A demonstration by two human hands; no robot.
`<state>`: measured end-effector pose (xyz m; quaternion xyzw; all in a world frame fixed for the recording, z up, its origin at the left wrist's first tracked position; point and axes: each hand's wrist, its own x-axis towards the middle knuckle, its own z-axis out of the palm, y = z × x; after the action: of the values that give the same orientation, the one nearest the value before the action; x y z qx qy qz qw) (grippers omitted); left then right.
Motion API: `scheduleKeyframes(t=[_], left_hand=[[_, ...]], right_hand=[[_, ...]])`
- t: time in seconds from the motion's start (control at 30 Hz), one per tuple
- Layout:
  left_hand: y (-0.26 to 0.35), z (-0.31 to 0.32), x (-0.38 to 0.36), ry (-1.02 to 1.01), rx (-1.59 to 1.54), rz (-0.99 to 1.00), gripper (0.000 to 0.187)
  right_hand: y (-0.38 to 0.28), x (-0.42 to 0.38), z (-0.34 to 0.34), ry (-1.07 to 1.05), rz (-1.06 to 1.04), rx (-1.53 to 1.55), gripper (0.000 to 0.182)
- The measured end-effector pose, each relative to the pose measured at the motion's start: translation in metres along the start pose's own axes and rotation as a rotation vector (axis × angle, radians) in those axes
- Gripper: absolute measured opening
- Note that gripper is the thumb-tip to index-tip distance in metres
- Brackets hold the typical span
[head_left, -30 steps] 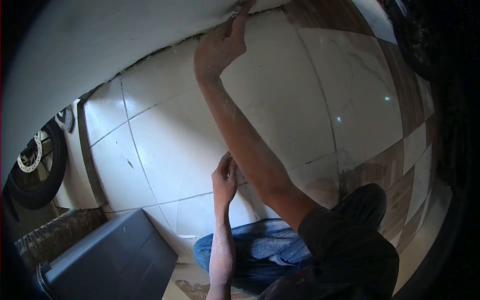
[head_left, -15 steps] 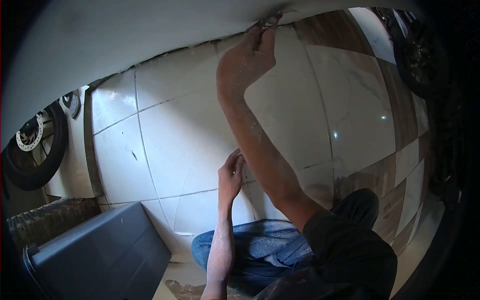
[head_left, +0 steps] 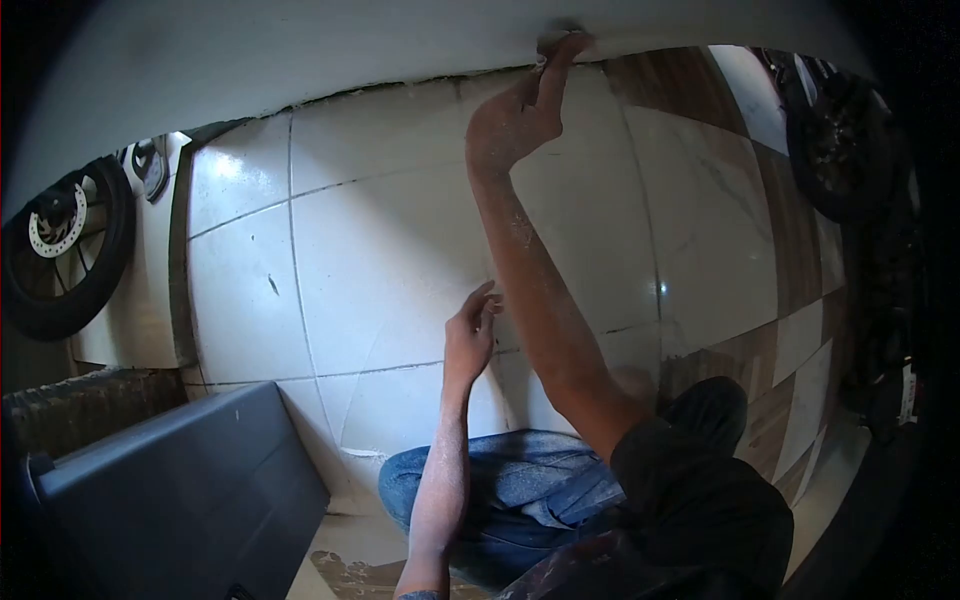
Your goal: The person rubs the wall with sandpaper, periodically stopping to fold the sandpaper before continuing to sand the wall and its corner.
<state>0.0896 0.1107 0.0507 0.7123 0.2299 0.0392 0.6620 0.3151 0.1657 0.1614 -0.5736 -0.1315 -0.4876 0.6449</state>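
My right hand (head_left: 512,125) reaches up to the pale wall (head_left: 330,50), just above its bottom edge. Its fingers are closed on a small dark flat tool (head_left: 556,44) pressed to the wall surface. Motion blur and the fingers hide most of it, so its exact kind cannot be told. Below, my left hand (head_left: 471,338) hovers over the white floor tiles (head_left: 390,250), its fingers loosely bent and apart with nothing between them. Pale dust coats both forearms.
At the lower left stands a grey plastic bin (head_left: 190,470). A motorcycle wheel (head_left: 70,250) is at the left, another dark wheel (head_left: 835,150) at the upper right. Brown wood-look tiles (head_left: 800,235) lie at the right. My bent legs in jeans (head_left: 510,470) are close below.
My right hand has shifted slightly right and the tool with it, sliding along the wall. My left hand's fingers have spread from a closer bend. The view has tilted a little.
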Motion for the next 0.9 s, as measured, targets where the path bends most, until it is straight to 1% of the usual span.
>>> scheduleKeyframes(t=[0.07, 0.1, 0.13, 0.17, 0.2, 0.23, 0.3, 0.33, 0.4, 0.43, 0.5, 0.53, 0.6, 0.63, 0.67, 0.7, 0.73, 0.77, 0.83, 0.87, 0.9], left_hand=[[-0.008, -0.003, 0.004, -0.036, -0.098, -0.012, 0.035], [-0.007, -0.005, 0.006, -0.035, -0.107, -0.002, 0.035], [-0.005, -0.009, 0.006, 0.038, -0.101, 0.037, 0.036], [-0.001, -0.011, 0.007, 0.113, -0.093, 0.074, 0.038], [0.005, -0.012, 0.007, 0.22, -0.115, 0.14, 0.045], [0.011, -0.014, 0.007, 0.224, -0.116, 0.136, 0.045], [0.023, -0.019, 0.001, 0.353, -0.231, 0.364, 0.053], [0.031, -0.022, -0.007, 0.348, -0.225, 0.367, 0.053], [0.048, -0.027, -0.026, -0.024, -0.308, 0.233, 0.056], [0.053, -0.018, -0.035, -0.069, -0.255, 0.165, 0.055], [0.063, 0.008, -0.059, -0.093, -0.369, 0.137, 0.048], [0.068, 0.018, -0.069, -0.09, -0.358, 0.144, 0.048], [0.076, 0.038, -0.09, 0.048, -0.331, 0.079, 0.036], [0.076, 0.048, -0.098, 0.063, -0.325, 0.079, 0.036], [0.075, 0.057, -0.104, 0.162, -0.298, 0.031, 0.035], [0.075, 0.067, -0.109, 0.264, -0.273, -0.016, 0.035], [0.077, 0.078, -0.114, 0.313, -0.326, -0.038, 0.035], [0.079, 0.088, -0.116, 0.337, -0.324, -0.041, 0.035], [0.084, 0.107, -0.118, 0.395, -0.608, 0.032, 0.036], [0.087, 0.116, -0.114, 0.452, -0.622, 0.09, 0.036], [0.091, 0.123, -0.111, 0.465, -0.617, 0.093, 0.036]], right_hand=[[-0.014, -0.002, -0.018, -0.173, 0.261, -0.11, 0.038], [-0.017, -0.004, -0.032, -0.468, 0.405, -0.249, 0.035], [-0.017, -0.008, -0.05, -0.764, 0.549, -0.389, 0.031], [-0.017, -0.02, -0.073, -0.882, 0.472, -0.224, 0.028], [-0.022, -0.028, -0.095, -0.996, 0.395, -0.057, 0.025], [-0.036, -0.022, -0.113, -1.001, 0.397, -0.056, 0.025], [-0.062, -0.003, -0.153, -1.492, 0.913, 0.089, 0.031], [-0.07, 0.005, -0.17, -1.485, 0.913, 0.093, 0.031], [-0.085, 0.022, -0.205, -1.716, 0.984, 0.08, 0.038], [-0.09, 0.029, -0.221, -1.709, 0.979, 0.091, 0.038], [-0.095, 0.041, -0.249, -1.66, 1.077, 0.144, 0.041], [-0.095, 0.049, -0.259, -1.656, 1.105, 0.158, 0.04], [-0.1, 0.059, -0.277, -1.648, 1.133, 0.152, 0.038], [-0.101, 0.064, -0.283, -1.648, 1.159, 0.135, 0.037], [-0.101, 0.065, -0.287, -1.662, 1.157, 0.151, 0.037], [-0.098, 0.067, -0.29, -1.634, 1.192, 0.098, 0.034], [-0.096, 0.069, -0.291, -1.609, 1.226, 0.044, 0.031], [-0.093, 0.073, -0.292, -1.63, 1.227, 0.059, 0.031], [-0.088, 0.081, -0.291, -1.604, 1.063, 0.198, 0.028], [-0.086, 0.088, -0.289, -1.616, 1.064, 0.215, 0.028], [-0.086, 0.097, -0.287, -1.571, 1.106, 0.195, 0.027]])
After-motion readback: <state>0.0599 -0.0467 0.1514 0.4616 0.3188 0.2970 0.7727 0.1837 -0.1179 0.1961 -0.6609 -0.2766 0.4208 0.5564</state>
